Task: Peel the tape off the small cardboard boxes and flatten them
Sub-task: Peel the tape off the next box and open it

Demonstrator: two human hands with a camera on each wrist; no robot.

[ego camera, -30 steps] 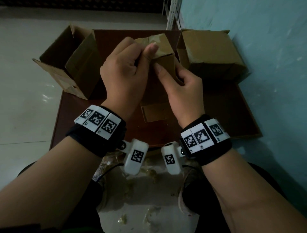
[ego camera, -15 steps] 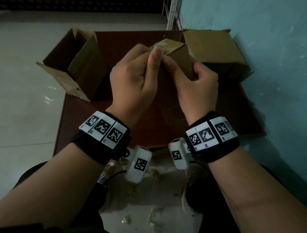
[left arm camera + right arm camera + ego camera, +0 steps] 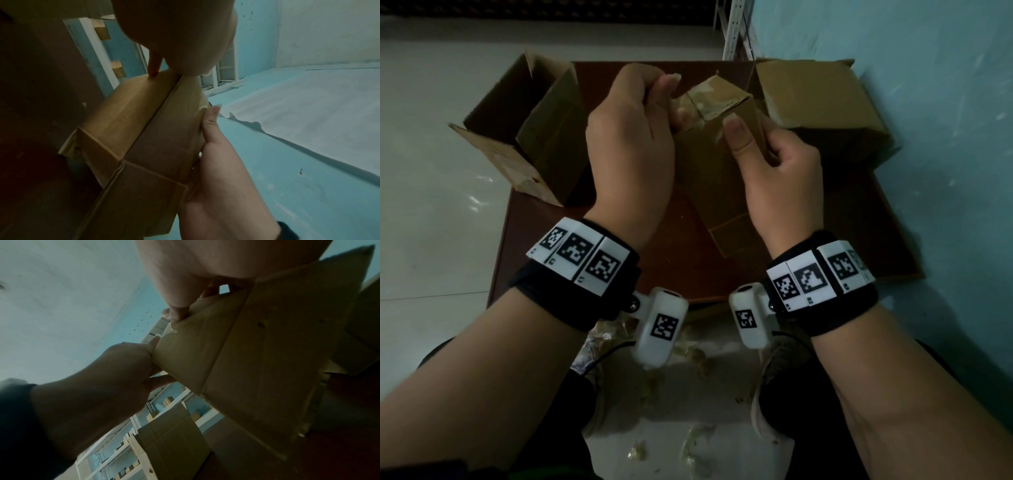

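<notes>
**Camera Arrangement**

The head view looks forward and down from above both wrists, at moderate range. The left wrist view looks up along the palm, very close, with the held box point(image 3: 144, 129) just below its fingertips and the right hand point(image 3: 216, 162) opposite. The right wrist view mirrors this, with the left hand point(image 3: 115, 369) opposite its fingers. All three views share the held box.

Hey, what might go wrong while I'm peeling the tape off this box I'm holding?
The left hand pinches only a thin edge of clear tape, so it may tear or slip free. The right hand holds the box in mid-air by one side; a hard pull could twist it loose.
</notes>
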